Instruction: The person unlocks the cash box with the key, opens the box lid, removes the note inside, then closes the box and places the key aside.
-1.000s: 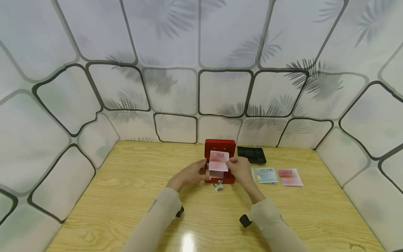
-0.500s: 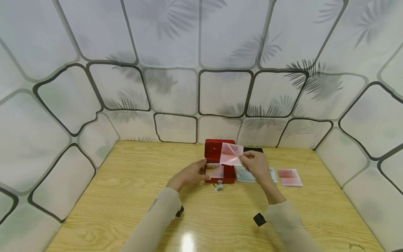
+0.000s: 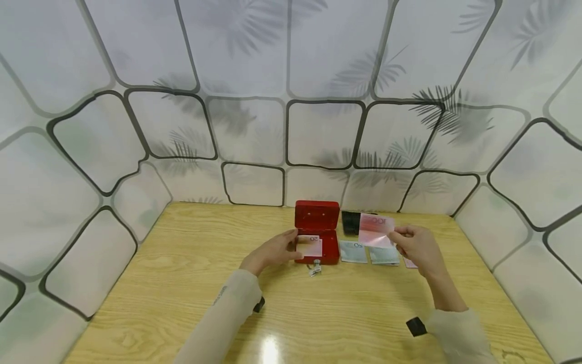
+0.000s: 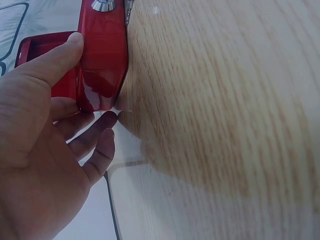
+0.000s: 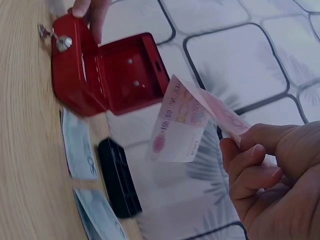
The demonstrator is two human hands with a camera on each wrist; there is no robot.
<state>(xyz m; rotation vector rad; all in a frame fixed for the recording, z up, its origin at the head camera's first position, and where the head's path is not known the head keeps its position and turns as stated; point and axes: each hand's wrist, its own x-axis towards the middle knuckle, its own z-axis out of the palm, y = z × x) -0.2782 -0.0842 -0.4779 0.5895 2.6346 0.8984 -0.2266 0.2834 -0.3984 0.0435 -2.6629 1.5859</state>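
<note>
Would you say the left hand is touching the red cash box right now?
Touching. The left wrist view shows the left hand with its thumb lying on the red cash box and its fingers against the side.

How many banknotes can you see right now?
5: one pink in the right hand, one in the red box, two greenish on the table, one pink edge behind the hand. More may be hidden.

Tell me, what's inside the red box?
Inside the open red box lies a pale pink banknote marked 20, seen from the head camera. The left hand holds the box's side. Anything under that note is covered, so I cannot tell.
</note>
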